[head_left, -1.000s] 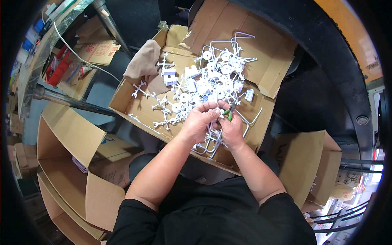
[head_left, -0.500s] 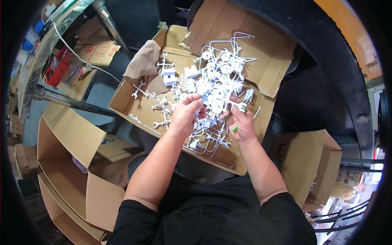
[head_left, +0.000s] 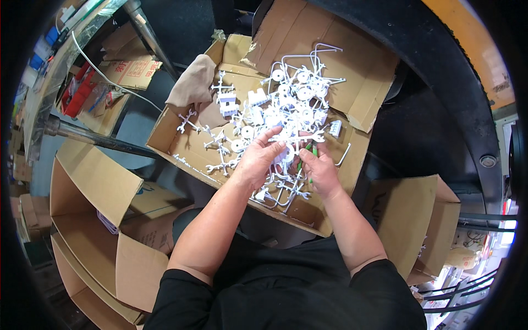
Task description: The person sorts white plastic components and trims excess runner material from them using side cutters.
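Note:
My left hand is closed, thumb and fingers pinching a white plastic cross-shaped part with forked ends. Just to its right, my right hand is wrapped round a green-handled hand tool. The tool's working end is hidden by the fingers and the white pieces, so I cannot tell its exact kind. Both hands are over a jumbled pile of white plastic parts, with discs, bent rods and forked crosses. This pile lies in a shallow cardboard box.
A beige cloth drapes over the box's left side. Open cardboard boxes stand at the lower left and at the right. A metal-legged shelf is at the left, and a dark curved frame arcs along the right.
My left hand has moved right and closed on the forked white part, which now lies level between both hands. My right hand has shifted slightly down, its green-handled tool turned more upright.

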The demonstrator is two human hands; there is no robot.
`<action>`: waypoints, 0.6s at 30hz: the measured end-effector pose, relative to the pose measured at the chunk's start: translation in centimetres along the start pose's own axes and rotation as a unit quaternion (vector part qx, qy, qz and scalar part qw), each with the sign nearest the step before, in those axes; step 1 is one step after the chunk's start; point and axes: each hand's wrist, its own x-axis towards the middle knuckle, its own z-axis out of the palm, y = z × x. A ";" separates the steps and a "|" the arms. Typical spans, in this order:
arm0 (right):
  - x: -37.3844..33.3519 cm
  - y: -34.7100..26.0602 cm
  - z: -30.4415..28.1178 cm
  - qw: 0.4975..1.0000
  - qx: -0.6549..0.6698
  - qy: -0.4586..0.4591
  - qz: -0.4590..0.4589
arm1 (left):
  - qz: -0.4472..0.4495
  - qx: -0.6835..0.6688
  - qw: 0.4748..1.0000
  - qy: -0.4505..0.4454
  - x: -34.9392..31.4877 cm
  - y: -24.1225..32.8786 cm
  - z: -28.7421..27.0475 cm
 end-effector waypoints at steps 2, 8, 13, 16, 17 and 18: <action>-0.3 0.1 0.6 0.988 -0.147 -0.007 -0.051 | 0.005 -0.003 1.000 0.019 0.2 0.0 -0.5; -0.7 0.1 0.8 0.900 -0.419 0.020 -0.115 | 0.066 -0.019 0.994 0.088 0.8 0.3 -1.4; -1.1 0.7 0.9 0.789 -0.606 -0.032 -0.097 | 0.057 -0.003 0.993 0.107 0.6 0.5 -1.0; -1.1 1.0 1.0 0.803 -0.585 -0.013 -0.116 | 0.047 0.010 0.994 0.101 0.7 -0.1 -1.0; -1.0 1.0 1.1 0.803 -0.585 -0.014 -0.116 | 0.051 0.009 0.994 0.095 0.8 -0.3 -1.1; -0.9 0.9 1.1 0.807 -0.580 -0.011 -0.110 | 0.055 0.009 0.994 0.089 0.7 -0.3 -1.0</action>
